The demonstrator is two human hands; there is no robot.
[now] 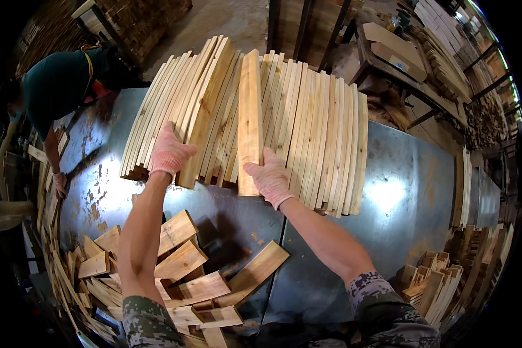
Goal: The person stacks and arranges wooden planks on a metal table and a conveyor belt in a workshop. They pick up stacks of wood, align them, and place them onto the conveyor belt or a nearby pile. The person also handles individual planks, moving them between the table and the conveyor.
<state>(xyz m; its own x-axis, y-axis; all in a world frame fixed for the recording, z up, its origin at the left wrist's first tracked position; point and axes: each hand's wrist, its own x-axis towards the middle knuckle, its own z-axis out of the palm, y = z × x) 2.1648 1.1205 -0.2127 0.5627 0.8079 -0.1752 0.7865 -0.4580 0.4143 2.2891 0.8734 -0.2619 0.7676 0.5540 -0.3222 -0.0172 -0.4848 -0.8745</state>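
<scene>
A long row of pale wooden boards (pixel 316 133), standing on edge side by side, spans the metal table. My left hand (pixel 169 152), in a pinkish knit glove, grips boards at the near end of the left part of the row, thumb apart from the fingers. Some boards (pixel 209 107) there stick up above their neighbours. My right hand (pixel 269 178), gloved alike, holds the near end of one wooden board (pixel 250 116), its thumb against the broad face. That board stands higher than the row and shows its wide side. The right fingers are partly hidden.
Loose short wooden boards (pixel 200 287) lie heaped at the near left of the metal table (pixel 388 168). Another person (pixel 61 87) bends over the table's left end. A wooden workbench (pixel 388 52) stands at the far right, and stacked wood pieces (pixel 432 284) sit at the near right.
</scene>
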